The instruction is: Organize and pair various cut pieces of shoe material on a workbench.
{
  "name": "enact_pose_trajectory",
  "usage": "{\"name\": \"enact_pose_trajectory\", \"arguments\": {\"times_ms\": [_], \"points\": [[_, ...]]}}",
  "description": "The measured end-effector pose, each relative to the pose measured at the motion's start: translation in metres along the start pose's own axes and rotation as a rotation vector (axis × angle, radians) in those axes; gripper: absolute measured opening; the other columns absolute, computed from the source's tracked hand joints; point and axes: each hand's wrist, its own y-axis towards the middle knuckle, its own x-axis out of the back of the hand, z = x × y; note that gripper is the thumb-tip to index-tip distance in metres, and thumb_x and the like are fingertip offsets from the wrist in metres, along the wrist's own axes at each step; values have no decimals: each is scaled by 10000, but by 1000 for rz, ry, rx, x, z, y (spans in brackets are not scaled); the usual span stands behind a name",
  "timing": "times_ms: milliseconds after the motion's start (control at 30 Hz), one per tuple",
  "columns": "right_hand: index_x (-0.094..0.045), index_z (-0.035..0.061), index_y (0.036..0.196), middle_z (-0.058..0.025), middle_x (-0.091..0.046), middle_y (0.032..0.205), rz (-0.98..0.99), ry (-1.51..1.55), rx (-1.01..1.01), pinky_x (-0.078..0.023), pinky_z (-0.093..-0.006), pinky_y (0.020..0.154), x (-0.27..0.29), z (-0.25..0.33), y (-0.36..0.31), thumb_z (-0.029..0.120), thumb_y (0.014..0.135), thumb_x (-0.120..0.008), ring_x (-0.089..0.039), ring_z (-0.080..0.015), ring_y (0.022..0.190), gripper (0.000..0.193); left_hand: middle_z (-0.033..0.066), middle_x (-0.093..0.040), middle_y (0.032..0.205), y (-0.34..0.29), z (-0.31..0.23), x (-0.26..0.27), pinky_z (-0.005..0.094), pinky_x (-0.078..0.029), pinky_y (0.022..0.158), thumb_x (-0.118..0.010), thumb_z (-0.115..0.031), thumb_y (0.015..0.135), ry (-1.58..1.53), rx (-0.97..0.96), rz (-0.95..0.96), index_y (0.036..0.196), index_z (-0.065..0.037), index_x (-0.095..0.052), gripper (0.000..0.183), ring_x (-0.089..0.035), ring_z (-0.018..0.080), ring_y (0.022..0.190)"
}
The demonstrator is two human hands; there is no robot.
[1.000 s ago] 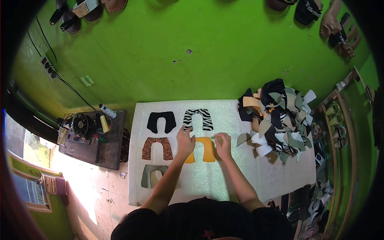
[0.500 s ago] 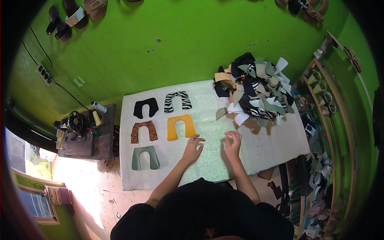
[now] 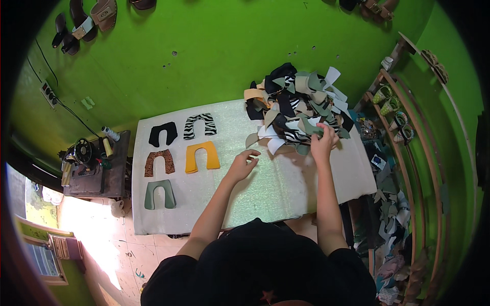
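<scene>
My right hand (image 3: 323, 144) reaches over the near edge of a heap of cut material pieces (image 3: 301, 112), its fingers apart and curved by a sage-green piece (image 3: 308, 126); I cannot make out a firm hold. Above the table, left of the heap, my left hand (image 3: 244, 164) is loosely curved and holds nothing. Further left, U-shaped cut pieces lie sorted by colour: black (image 3: 163, 133), zebra-striped (image 3: 199, 126), speckled brown (image 3: 160, 163), yellow (image 3: 202, 156) and sage green (image 3: 160, 195). The yellow ones are nearest my left hand.
A pale padded sheet covers the table (image 3: 265, 196). To the left stands a sewing machine (image 3: 84, 155) on its own bench, with thread spools beside it. A wooden rack (image 3: 408, 122) with sandals leans at the right, above more scraps. Sandals hang on the green wall.
My right hand has moved right and away from me, from bare table to the heap. My left hand hovers much as before, slightly farther from the yellow pieces. The view has shifted right.
</scene>
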Motion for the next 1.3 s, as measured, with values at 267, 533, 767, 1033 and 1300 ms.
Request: {"name": "enact_pose_trajectory", "arguments": {"times_ms": [267, 533, 767, 1033, 1300], "points": [[-554, 172, 1023, -51, -492, 1101, 294, -247, 86, -174, -506, 936, 13, -46, 30, 169, 621, -675, -341, -298, 1094, 420, 91, -544, 1079, 41, -25, -35, 310, -451, 772, -546, -147, 806, 19, -53, -99, 1100, -48, -512, 312, -540, 211, 955], [-633, 138, 792, -20, -600, 888, 263, -182, 141, -229, -456, 875, 13, -45, 47, 228, 710, -627, -480, -258, 946, 122, 127, -490, 1067, 67, -49, -74, 347, -371, 847, -594, -134, 734, 370, -333, -380, 1033, -78, -546, 308, -444, 267, 1031], [-637, 56, 824, -55, -587, 823, 185, 382, 146, -373, -389, 800, 13, -37, 66, 201, 765, -585, -543, -261, 756, 165, 94, -513, 966, 87, -93, -84, 332, -371, 821, -561, -99, 753, 227, -394, -324, 976, -53, -562, 228, -450, 269, 927], [-635, 15, 893, -84, -534, 796, 293, 550, 460, -402, -306, 711, 25, 14, 42, 84, 724, -624, -513, -206, 763, 182, 59, -551, 960, 98, -120, -84, 216, -440, 635, -547, -175, 849, -739, -27, -223, 1039, 12, -491, 273, -534, 93, 806], [-597, 51, 977, -82, -456, 1019, 408, 545, 577, -385, -356, 836, 33, 23, 25, 172, 547, -750, -445, -256, 935, 472, 90, -601, 896, 86, -109, -60, 241, -486, 709, -537, -122, 854, -915, 100, -179, 1025, 38, -498, 238, -588, 116, 787]]}}
